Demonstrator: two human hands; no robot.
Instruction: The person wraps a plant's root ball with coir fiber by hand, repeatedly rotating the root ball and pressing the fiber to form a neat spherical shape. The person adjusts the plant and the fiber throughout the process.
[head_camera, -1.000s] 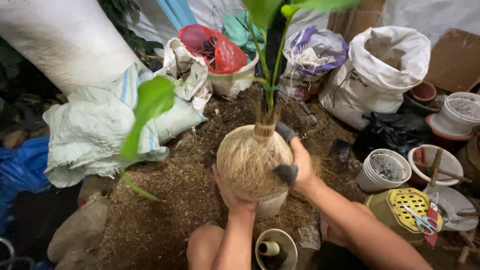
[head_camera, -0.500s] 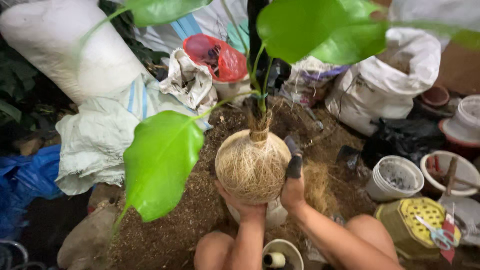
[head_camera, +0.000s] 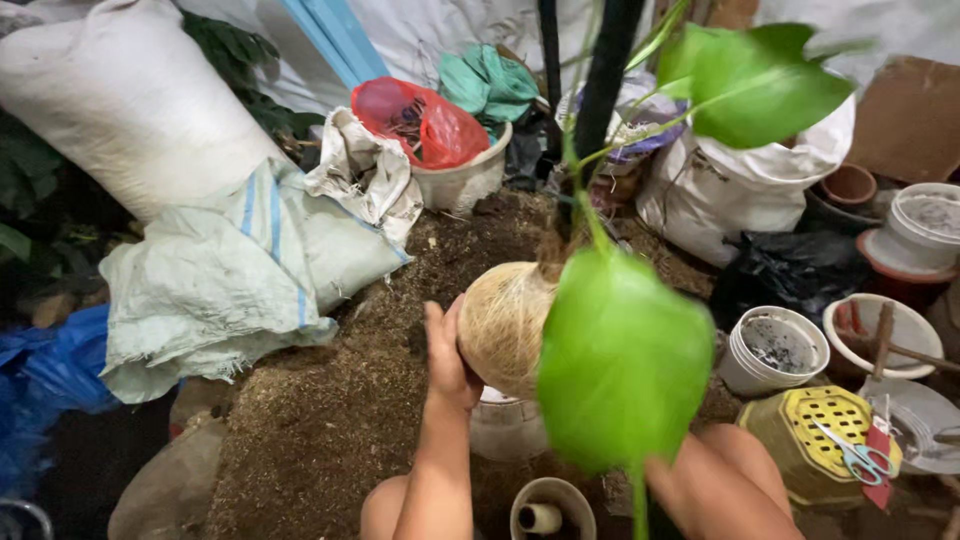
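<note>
Since half a second ago the plant has swung nearer the camera: one broad green leaf that hung at the left of the ball now hangs in front of it at the right and hides the right hand, which was plainly on the ball's right side before.

Nearest, a small round cup sits at the bottom edge between the person's knees. Just above it a pale pot stands on the soil, under the ball.

The left hand cups the left side of the string-wrapped root ball, fingers curled and pressed flat against the twine, thumb tucked behind. How the right hand's fingers stand cannot be told; only the forearm shows, below the leaf.

The ball is held above the soil heap, near the middle of the scene. Its long axis runs nearly upright, tilted a little to the right: rounded base down toward the pot, stem rising from the top toward the far side, ending in a second large leaf at the far right.

Right of the hands lie a yellow perforated container with scissors on it and a white pot. Farther left rests a pale woven sack; beyond, a red bag in a tub.
</note>
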